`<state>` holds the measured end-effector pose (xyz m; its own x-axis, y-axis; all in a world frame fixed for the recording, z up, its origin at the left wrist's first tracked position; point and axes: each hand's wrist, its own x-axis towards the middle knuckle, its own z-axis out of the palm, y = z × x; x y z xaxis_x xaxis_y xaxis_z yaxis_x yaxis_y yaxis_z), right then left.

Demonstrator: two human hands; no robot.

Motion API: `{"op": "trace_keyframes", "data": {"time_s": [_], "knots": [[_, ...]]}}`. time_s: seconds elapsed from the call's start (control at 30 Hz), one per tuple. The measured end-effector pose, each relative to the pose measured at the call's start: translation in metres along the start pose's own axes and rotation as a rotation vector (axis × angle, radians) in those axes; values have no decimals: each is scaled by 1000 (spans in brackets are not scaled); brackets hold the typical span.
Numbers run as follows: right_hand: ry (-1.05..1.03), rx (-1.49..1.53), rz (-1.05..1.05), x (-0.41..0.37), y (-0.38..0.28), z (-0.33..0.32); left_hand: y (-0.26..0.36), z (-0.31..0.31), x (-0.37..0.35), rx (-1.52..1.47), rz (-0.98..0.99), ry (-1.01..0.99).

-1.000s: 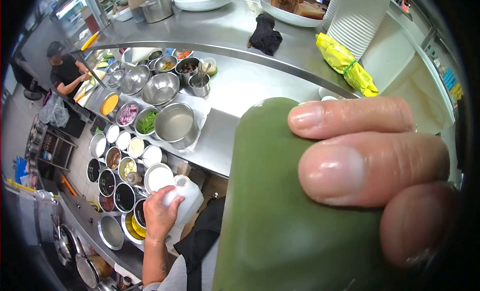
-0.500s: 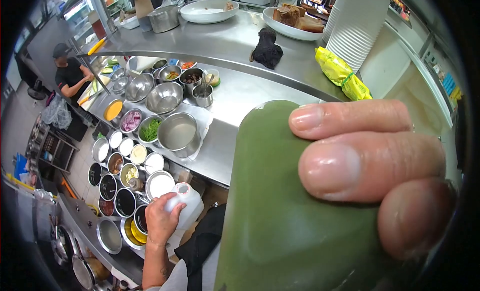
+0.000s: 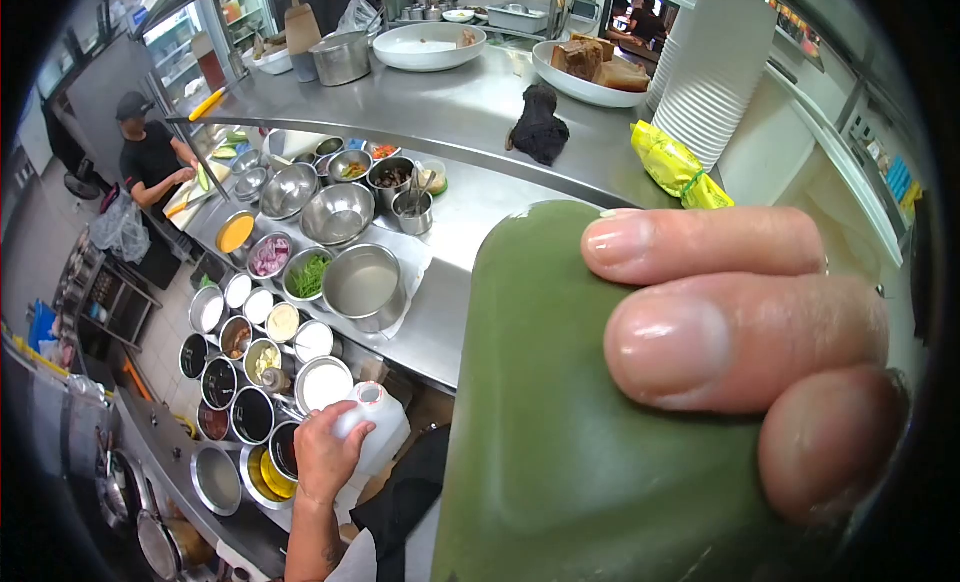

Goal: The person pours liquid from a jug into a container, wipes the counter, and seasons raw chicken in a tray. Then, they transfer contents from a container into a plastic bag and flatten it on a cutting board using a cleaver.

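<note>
Curling over the green container [image 3: 560,432], right fingers [image 3: 740,332].

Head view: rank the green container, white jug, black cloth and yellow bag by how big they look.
1. green container: by far the largest, but it is held right up at the camera.
2. white jug, yellow bag and black cloth: these look much alike, so I won't rank them.
</note>
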<state>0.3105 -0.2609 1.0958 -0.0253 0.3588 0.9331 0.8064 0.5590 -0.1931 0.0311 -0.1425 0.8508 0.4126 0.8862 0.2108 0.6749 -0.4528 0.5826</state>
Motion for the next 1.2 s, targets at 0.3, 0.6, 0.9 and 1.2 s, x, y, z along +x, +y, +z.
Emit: {"op": "trace_keyframes", "data": {"time_s": [0.3, 0.6, 0.9, 1.2], "knots": [[98, 17, -57, -3, 7, 3, 2, -3, -1, 4, 48, 26], [-308, 251, -51, 6, 36, -36, 8, -4, -5, -4, 70, 32], [-413, 604, 470, -102, 74, -9, 8, -1, -5, 19, 123, -27], [-536, 134, 678, -312, 154, 84, 32, 12, 31, 129, 306, -231]]}}
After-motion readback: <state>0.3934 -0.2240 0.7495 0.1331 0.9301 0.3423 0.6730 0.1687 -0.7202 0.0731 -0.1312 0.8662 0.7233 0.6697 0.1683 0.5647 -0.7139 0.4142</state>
